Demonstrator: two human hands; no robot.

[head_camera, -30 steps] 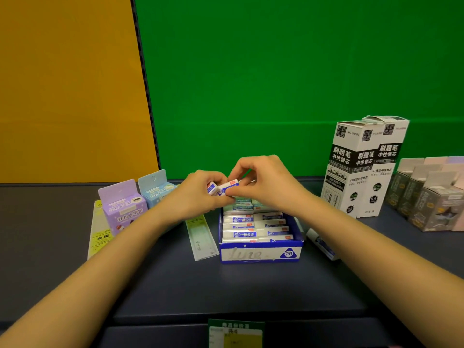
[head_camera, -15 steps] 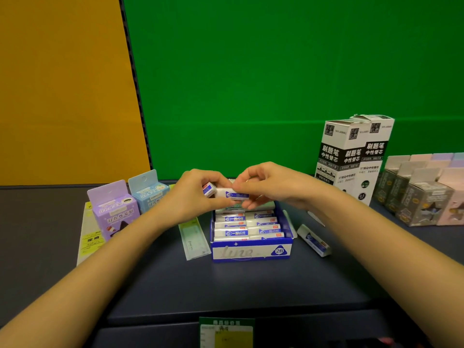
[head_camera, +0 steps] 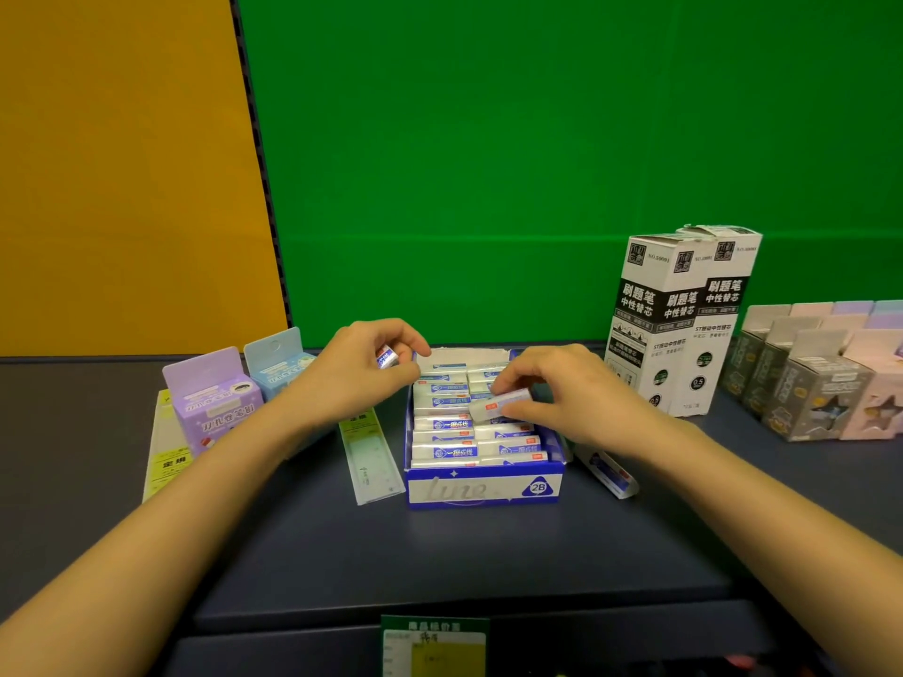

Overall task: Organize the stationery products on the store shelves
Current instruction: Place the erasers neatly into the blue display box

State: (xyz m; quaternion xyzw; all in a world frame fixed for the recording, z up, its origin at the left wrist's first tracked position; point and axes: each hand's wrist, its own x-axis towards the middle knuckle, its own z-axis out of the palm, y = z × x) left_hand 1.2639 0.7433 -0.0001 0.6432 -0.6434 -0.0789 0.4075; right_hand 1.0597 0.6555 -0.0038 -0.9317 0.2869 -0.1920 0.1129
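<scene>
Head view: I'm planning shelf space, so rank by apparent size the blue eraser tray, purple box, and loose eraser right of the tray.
1. blue eraser tray
2. purple box
3. loose eraser

The ranking is clear.

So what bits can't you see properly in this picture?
Head view only:
- Eraser in the left hand: mostly wrapped by the fingers.
- Loose eraser right of the blue box: partly behind the right hand's wrist.
- Green price tag: cut off by the bottom edge, print blurred.
- Grey boxes: lettering too small.
</scene>
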